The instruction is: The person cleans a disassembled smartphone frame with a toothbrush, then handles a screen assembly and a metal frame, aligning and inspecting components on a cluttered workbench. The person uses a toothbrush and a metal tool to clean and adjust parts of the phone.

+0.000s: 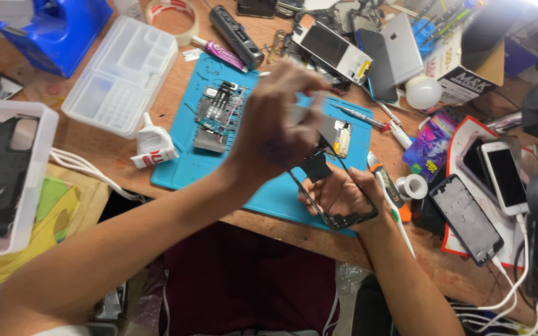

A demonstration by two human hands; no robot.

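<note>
My right hand (342, 194) holds a black phone frame (344, 219) by its lower end, over the near edge of a blue work mat (269, 199). A small black square flap (316, 167) and a metal part (342, 138) sit on the frame's upper end. My left hand (278, 121) is raised above the frame and blurred. Its fingertips are pinched on a thin greyish piece (322, 121) that I cannot make out. An opened phone body with boards and cables (219, 115) lies on the mat behind my left hand.
A white glue tube (152, 147), a clear compartment box (122, 74) and a white bin with a black frame (7, 174) lie left. Phones (332, 50), a screwdriver (391, 198), a wire spool (416, 185), another frame (468, 219) and a white phone (505, 175) lie right.
</note>
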